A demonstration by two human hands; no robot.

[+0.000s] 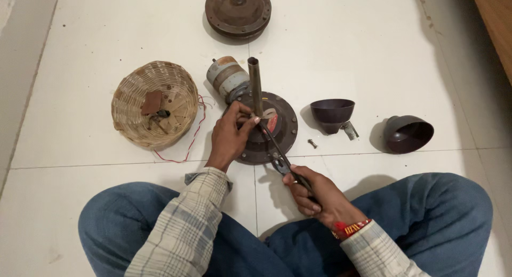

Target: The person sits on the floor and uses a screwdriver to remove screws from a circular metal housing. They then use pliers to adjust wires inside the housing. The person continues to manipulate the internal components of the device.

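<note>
The left hand (230,134) is closed on the base of an upright grey metal pipe (255,85) on the round dark motor plate (285,122), centre of the white tile floor (346,58). The right hand (312,194) grips the black-handled pliers (282,160), near side, w/ tip at the pipe base. A woven straw basket (154,103) lies left; two dark cone-shaped cups (332,112) lie right.

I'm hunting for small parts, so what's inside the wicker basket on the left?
Inside the wicker basket lie a brownish flat piece, a small dark part and some pale bits. A red wire trails along its right side onto the floor. Anything beneath those pieces is covered.
</note>
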